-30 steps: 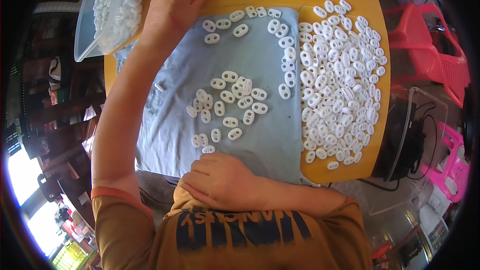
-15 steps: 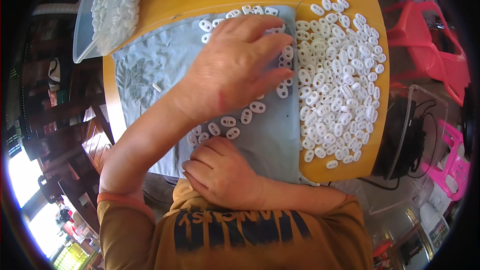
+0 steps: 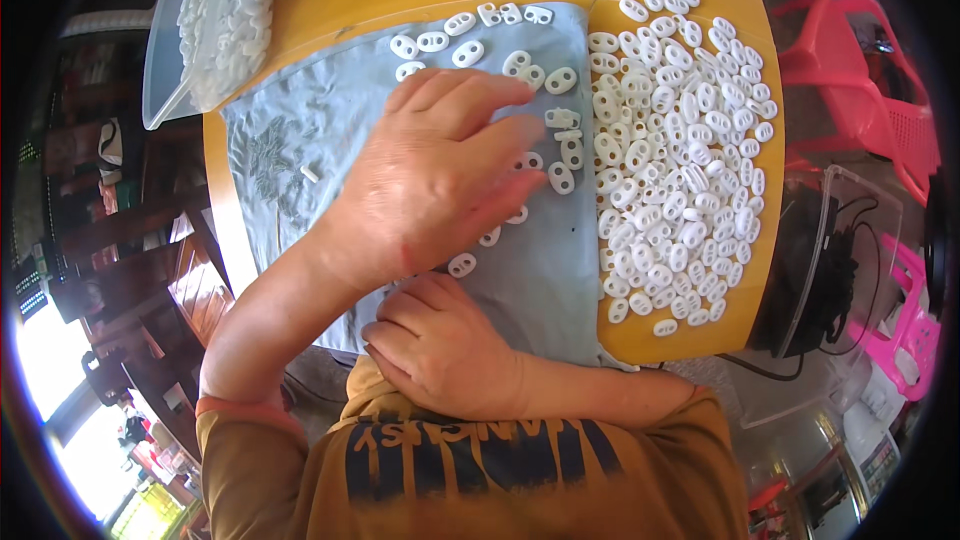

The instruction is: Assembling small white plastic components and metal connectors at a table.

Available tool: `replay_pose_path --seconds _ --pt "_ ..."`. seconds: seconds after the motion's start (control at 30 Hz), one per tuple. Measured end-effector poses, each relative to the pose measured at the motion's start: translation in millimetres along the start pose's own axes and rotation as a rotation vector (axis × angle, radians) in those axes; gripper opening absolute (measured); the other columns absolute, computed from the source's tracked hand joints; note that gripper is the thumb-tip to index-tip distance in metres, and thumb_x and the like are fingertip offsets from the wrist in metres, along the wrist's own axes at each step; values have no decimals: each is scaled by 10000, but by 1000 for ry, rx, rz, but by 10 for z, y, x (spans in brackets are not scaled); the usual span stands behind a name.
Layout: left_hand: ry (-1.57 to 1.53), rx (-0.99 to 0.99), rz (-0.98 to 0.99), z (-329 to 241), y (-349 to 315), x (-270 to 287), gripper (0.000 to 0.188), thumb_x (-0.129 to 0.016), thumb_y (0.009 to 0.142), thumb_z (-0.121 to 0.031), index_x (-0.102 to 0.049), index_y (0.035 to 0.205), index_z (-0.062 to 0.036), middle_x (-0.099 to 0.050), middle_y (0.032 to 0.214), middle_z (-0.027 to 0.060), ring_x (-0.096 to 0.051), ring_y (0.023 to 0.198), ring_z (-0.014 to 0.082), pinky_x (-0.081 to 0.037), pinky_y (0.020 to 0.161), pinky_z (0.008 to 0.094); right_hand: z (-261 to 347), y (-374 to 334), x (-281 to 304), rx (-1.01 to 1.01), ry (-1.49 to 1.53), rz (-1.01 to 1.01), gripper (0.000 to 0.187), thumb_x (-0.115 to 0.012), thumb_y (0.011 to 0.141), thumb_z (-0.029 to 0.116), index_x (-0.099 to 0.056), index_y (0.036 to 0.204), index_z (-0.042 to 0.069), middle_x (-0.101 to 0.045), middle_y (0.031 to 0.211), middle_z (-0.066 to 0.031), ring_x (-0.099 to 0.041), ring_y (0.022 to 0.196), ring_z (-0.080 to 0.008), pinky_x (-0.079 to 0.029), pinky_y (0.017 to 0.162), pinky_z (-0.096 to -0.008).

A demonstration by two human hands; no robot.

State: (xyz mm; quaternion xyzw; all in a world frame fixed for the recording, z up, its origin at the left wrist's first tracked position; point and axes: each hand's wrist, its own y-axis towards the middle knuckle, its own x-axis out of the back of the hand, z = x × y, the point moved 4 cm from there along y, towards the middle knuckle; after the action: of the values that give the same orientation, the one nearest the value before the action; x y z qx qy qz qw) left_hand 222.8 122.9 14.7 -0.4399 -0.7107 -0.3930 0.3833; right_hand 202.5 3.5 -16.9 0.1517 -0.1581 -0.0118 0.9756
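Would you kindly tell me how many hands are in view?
2: the left hand is above white two-holed pieces on the grey-blue cloth; the right hand is at the cloth's near edge.

A bright window (image 3: 48,345) glows left, a red chair (image 3: 862,115) right.

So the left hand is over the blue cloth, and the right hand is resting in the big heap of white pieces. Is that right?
Not quite: the right hand is at the near edge of the blue cloth, away from the heap, as the head view shows. The left hand is indeed over the cloth.
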Motion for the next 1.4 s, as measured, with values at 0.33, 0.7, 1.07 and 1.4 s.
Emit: replay_pose_path --seconds 0.33,0.7,1.07,1.4 --pt "-28 -21 44 -12 113 -152 289 -704 699 -151 -616 951 -40 -553 1122 129 -528 1042 314 -407 892 421 13 -1 0 -1 2 4 109 -648 687 115 -595 771 68 -494 748 -63 -499 777 -249 -411 732 -367" --pt "-69 133 -76 210 -186 220 189 -703 704 -108 -624 866 -53 -589 1052 111 -560 948 309 -438 829 397 21 35 24 18 14 -25 117 -657 678 86 -588 770 66 -499 745 -50 -507 775 -240 -411 735 -356" --pt "122 -38 -7 429 82 -80 518 -654 801 -260 -500 1245 -42 -466 1305 144 -429 1205 336 -345 997 441 7 44 0 19 27 27 107 -658 685 55 -587 765 61 -503 751 -52 -514 750 -237 -410 715 -355" --pt "-9 -32 -89 295 -145 221 279 -681 743 -51 -625 1013 -15 -604 1067 122 -573 994 299 -459 845 368 20 60 27 11 5 30 105 -660 686 58 -592 765 61 -514 754 -51 -518 753 -236 -413 718 -355"
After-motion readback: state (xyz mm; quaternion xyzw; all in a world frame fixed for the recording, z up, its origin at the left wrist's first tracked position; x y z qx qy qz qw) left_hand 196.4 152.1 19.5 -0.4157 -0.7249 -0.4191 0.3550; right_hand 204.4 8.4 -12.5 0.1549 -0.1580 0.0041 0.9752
